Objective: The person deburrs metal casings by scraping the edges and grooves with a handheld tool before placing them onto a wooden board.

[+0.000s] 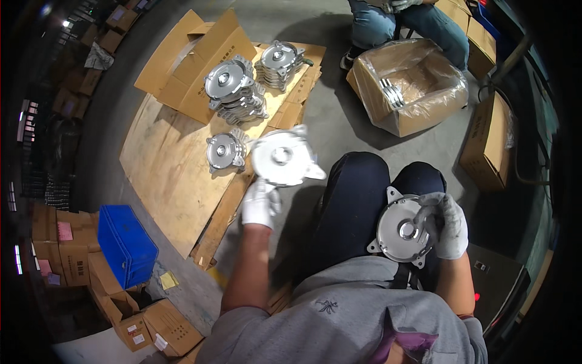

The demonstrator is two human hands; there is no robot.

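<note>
Left grip holds a metal plate — right grip touches a second plate.

This looks like a factory workshop or packing area: stacked metal parts on a plywood board, a bare grey floor, cartons piled at the left beside a blue crate, and a second person in jeans by a plastic-lined box.
</note>
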